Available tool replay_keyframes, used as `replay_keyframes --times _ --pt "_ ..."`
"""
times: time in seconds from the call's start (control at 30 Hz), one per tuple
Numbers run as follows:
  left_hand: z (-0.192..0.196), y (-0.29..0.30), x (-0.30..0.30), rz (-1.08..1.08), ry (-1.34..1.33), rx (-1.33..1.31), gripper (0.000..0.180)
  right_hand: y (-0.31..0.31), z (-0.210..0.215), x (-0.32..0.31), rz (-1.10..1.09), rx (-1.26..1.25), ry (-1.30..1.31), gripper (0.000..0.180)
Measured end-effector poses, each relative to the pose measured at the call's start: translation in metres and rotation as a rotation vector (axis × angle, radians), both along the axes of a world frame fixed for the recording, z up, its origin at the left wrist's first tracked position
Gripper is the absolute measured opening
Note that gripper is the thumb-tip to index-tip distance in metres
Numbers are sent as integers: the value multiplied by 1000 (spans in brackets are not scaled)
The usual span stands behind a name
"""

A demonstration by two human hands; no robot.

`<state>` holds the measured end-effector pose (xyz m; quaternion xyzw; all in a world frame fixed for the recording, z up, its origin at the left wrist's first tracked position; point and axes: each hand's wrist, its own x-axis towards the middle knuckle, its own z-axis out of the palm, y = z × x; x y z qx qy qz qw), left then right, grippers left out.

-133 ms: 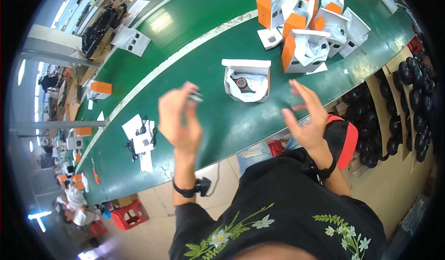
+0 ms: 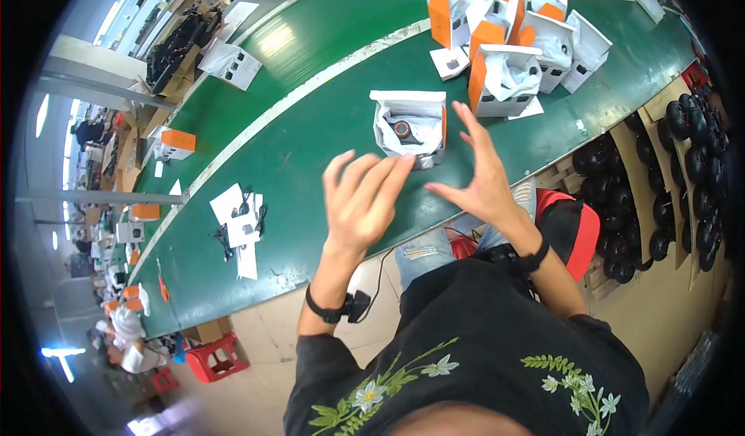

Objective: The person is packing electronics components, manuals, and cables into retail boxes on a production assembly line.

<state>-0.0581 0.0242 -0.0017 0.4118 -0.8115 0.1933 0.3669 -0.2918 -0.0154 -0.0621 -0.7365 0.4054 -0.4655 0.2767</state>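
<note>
Both hands (image 2: 423, 191) raised, empty, near open box (image 2: 410, 125).

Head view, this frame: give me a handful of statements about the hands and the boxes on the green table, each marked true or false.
1. Both hands are raised with fingers spread, holding nothing. True: left hand, right hand.
2. The open white box just beyond the hands is empty. False: a dark round item with an orange ring sits in its white wrapping.
3. The table is green. True.
4. The cluster of orange-and-white boxes stands at the person's near left. False: it is farther off, to the right.
5. The right wrist is bare. False: it wears a dark band.
</note>
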Motion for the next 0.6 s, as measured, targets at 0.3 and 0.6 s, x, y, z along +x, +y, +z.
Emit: replay_keyframes --times 0.3,0.6 --pt "-11 -66 -9 88 -170 62 33 -25 -12 14 47 -22 -156 99" --pt "-9 -81 -2 -64 -173 156 39 -29 -14 5 -85 -389 73 52"
